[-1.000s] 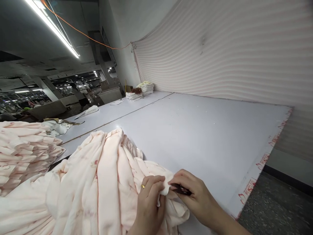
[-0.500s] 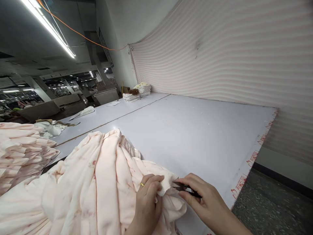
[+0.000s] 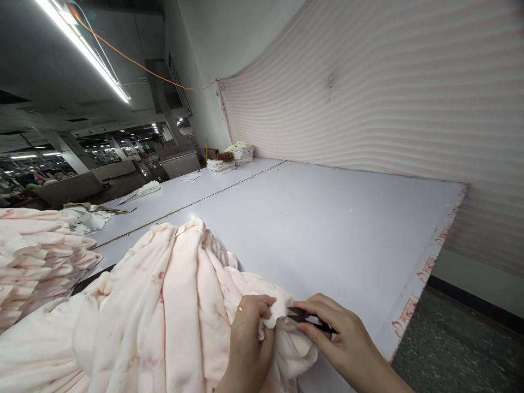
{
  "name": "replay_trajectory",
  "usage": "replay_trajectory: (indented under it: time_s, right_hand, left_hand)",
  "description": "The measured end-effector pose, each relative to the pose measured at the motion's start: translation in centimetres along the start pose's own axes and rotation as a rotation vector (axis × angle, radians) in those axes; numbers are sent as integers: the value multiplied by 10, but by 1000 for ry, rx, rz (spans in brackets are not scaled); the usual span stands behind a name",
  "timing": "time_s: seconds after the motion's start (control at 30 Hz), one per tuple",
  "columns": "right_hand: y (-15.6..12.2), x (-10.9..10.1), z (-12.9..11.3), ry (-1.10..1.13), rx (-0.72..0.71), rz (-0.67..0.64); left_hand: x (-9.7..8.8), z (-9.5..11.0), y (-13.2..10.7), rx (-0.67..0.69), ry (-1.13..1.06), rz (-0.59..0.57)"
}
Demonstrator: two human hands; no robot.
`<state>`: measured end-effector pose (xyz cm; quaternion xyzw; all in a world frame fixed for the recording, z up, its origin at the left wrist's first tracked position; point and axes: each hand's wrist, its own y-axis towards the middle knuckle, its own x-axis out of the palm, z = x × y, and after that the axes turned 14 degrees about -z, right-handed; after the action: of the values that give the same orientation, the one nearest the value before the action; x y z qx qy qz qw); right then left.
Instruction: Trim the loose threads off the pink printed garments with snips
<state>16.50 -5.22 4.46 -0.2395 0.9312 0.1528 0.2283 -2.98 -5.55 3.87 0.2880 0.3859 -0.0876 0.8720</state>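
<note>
A large bundle of pale pink plush fabric (image 3: 180, 305) with small reddish prints lies in folds across the near side of the table. My left hand (image 3: 251, 333), a gold ring on one finger, pinches an edge of this fabric near its right end. Black thread snips (image 3: 313, 319) are gripped in my right hand (image 3: 341, 330). Their blades are parted and point left, with the tips at the fabric edge just right of my left fingers. Whether the tips touch the cloth is hard to make out.
The pale table (image 3: 327, 229) stretches toward a striped hanging sheet (image 3: 368, 98). Another pile of pink fabric (image 3: 36, 262) sits at the left, with white scraps (image 3: 88, 218) behind it. Stacked white cloths (image 3: 223, 165) stand at the far end. The table's right edge carries red-printed tape (image 3: 426, 270).
The snips' blades show more clearly parted at the fabric edge. My left fingers have shifted slightly on the cloth, and the whole view has moved a little.
</note>
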Motion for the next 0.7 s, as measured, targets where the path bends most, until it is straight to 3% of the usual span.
replay_trajectory:
  time_s: [0.23, 0.5, 0.7]
  right_hand:
    - [6, -2, -9, 45, -58, -44]
    - [4, -2, -6, -134, -39, 21]
    - [8, 1, -6, -8, -34, 21]
  left_hand:
    - [-1, 0, 2, -26, 1, 32]
    - [1, 1, 2, -51, -16, 39]
    - [3, -1, 0, -41, -41, 43]
